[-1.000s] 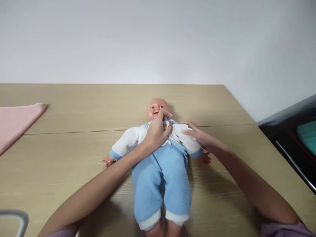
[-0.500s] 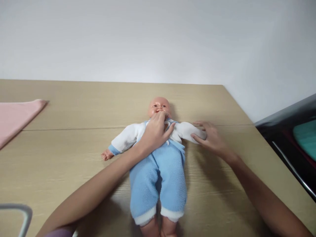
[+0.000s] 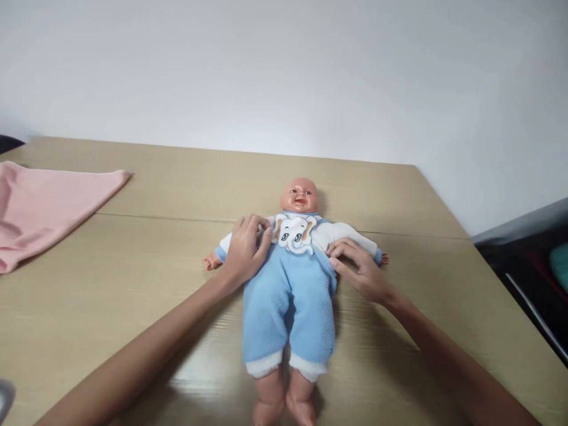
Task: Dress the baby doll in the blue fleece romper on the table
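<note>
A baby doll (image 3: 293,278) lies on its back on the wooden table (image 3: 133,278), head toward the wall. It wears a blue fleece romper with white sleeves and an elephant picture on the chest. My left hand (image 3: 244,251) rests on the doll's side under its arm, fingers curled against the white sleeve. My right hand (image 3: 359,269) lies on the opposite side at the waist, fingers stretched along the blue fabric. Both of the doll's arms are spread outward.
A pink cloth (image 3: 44,204) lies at the table's far left. A dark piece of furniture (image 3: 528,260) with something teal on it stands past the table's right edge. A white wall runs behind the table.
My left hand moved from the doll's neck down to its side, uncovering the elephant picture. My right hand slid from the doll's sleeve to its waist. The view shifted a little to the left.
</note>
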A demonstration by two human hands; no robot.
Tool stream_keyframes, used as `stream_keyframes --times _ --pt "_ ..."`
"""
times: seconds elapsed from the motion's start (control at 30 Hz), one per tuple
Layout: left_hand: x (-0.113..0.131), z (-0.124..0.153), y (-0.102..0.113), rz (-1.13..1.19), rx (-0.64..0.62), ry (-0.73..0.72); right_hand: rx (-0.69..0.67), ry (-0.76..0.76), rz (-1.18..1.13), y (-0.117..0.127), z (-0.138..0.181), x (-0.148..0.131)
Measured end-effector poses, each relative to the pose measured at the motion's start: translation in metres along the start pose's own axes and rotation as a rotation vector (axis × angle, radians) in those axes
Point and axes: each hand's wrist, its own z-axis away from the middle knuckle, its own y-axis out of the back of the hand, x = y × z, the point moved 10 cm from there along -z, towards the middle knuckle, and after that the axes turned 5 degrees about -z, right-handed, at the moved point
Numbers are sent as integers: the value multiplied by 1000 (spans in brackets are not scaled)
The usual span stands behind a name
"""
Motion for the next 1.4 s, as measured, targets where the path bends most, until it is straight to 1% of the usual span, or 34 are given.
stream_keyframes --times 0.07,0.17,0.2,0.27,0.33,0.47,0.57,0.63,0.7,0.73,0.8,0.83,0.87,0.93,1.0,1.07,1.13,1.17,1.2,1.27,1.33,1.4 --pt "-11 12 -4 -41 -74 -17 87 -114 -158 4 1 25" --pt "-17 25 -9 -134 -145 -71 289 -289 -353 11 9 68" --pt "-17 27 -9 -148 -159 -87 326 -314 -377 10 10 76" --pt "-17 29 -10 -122 -198 -100 342 -326 -380 7 10 83" --pt "-20 27 -10 -40 -248 -59 328 -330 -385 4 10 82" --pt "-30 19 -11 186 -395 98 312 -335 -402 3 8 76" --pt "-31 14 -12 218 -446 126 354 -314 -352 7 9 78" --pt "-31 12 -13 168 -427 128 383 -277 -248 10 11 76" --pt "-32 10 -13 97 -383 131 436 -231 -94 13 16 67" --pt "-31 9 -11 57 -346 128 474 -200 -6 15 20 57" --pt "-23 5 -1 -12 -250 100 520 -106 173 14 30 25" --pt "-16 3 6 -23 -199 79 508 -46 257 9 35 4" --pt "-7 1 14 -18 -151 56 461 21 327 -1 40 -19" --pt "18 -2 32 26 -79 12 280 119 419 -30 52 -60" --pt "51 -1 49 70 -27 -26 50 155 469 -64 70 -88" --pt "89 7 64 123 19 -48 -109 170 500 -92 93 -105" --pt "123 25 73 172 36 -49 -185 172 528 -110 114 -110" --pt "134 38 76 202 68 -31 -199 170 541 -116 123 -110" --pt "140 54 79 223 112 6 -205 167 554 -121 130 -108" --pt "139 92 77 206 183 88 -210 155 580 -127 140 -102" --pt "125 136 69 155 225 186 -217 144 603 -131 145 -97" --pt "105 178 54 129 167 266 -215 134 625 -134 147 -93"
